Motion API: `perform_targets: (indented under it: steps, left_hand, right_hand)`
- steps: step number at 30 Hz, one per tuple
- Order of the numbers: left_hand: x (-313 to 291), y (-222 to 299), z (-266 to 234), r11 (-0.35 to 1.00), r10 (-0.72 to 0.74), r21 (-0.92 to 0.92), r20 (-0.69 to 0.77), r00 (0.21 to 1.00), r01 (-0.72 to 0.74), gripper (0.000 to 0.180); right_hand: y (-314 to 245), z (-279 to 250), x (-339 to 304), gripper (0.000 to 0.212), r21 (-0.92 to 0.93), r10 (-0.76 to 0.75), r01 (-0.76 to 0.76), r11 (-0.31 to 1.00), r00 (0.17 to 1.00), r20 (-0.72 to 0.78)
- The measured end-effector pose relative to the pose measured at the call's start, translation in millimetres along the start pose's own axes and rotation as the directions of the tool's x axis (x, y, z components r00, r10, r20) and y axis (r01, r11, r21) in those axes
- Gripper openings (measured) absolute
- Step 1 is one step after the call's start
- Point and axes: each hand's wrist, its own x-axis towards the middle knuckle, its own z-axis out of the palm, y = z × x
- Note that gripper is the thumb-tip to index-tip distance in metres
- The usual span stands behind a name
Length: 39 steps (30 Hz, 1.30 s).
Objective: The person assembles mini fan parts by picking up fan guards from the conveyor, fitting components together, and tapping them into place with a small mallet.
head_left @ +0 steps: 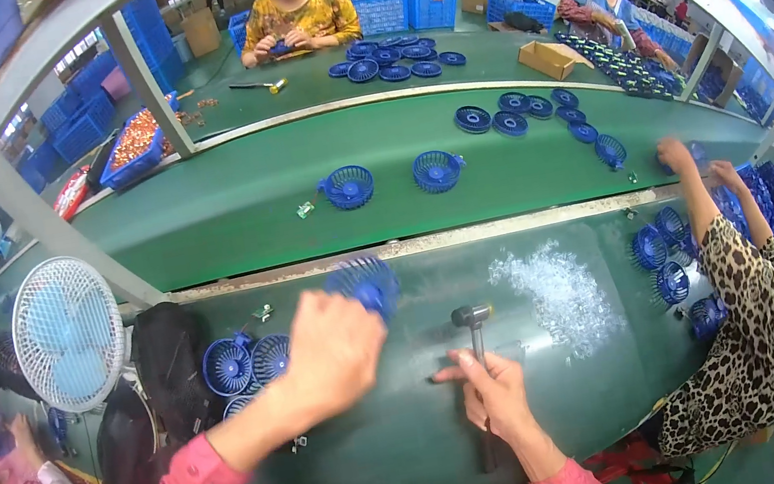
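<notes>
My left hand [335, 346] is closed on a blue fan housing [372, 287], smeared by motion, raised over the near side of the green bench. In my right hand [498, 395] is a small hammer [473, 317], its head pointing away from me and its handle running down through the palm; the index finger sticks out to the left. Several blue fan housings [228, 367] sit left of my left forearm, partly hidden by it. A small green circuit board [263, 313] lies beside them. Right of the hammer spreads a pile of small clear plastic pieces [562, 293].
A green conveyor belt [252, 218] crosses ahead, carrying blue housings [438, 171] and round blue parts [510, 123]. A white desk fan [69, 333] stands at left. At right, a co-worker in a leopard-print top [761, 304] reaches over the belt; others sit across it.
</notes>
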Motion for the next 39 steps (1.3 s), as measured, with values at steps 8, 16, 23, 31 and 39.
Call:
perform_targets:
  steps: [8, 16, 23, 31, 39]
  left_hand:
    - [-41.8, 96.0, -9.8, 0.992, 0.089, -0.096, 0.050, 0.995, -0.084, 0.023]
    - [-81.8, 81.7, -1.2, 0.266, -0.642, -0.792, 0.279, 0.714, 0.549, 0.042]
    - [-81.7, 86.8, 6.6, -0.425, -0.331, -0.697, 0.714, 0.617, 0.578, 0.066]
    - [-75.0, 99.8, 11.8, -0.642, -0.108, -0.533, 0.774, 0.623, 0.551, 0.054]
    - [-69.2, 103.1, 23.5, -0.779, -0.081, -0.459, 0.749, 0.658, 0.427, 0.036]
  right_hand:
    - [-28.7, 21.5, -20.3, 0.033, -0.043, -0.110, 0.114, 0.993, 0.991, 0.082]
    - [-32.2, 2.1, -13.8, 0.030, -0.102, -0.100, 0.102, 0.990, 0.995, 0.027]
    - [-37.3, 1.1, -10.3, 0.030, -0.186, -0.112, 0.124, 0.975, 0.991, 0.077]
    - [-43.1, 7.3, -3.3, 0.029, -0.305, -0.171, 0.183, 0.935, 0.983, 0.066]
    - [-48.2, 14.3, 0.7, 0.028, -0.405, -0.100, 0.136, 0.904, 0.989, 0.110]
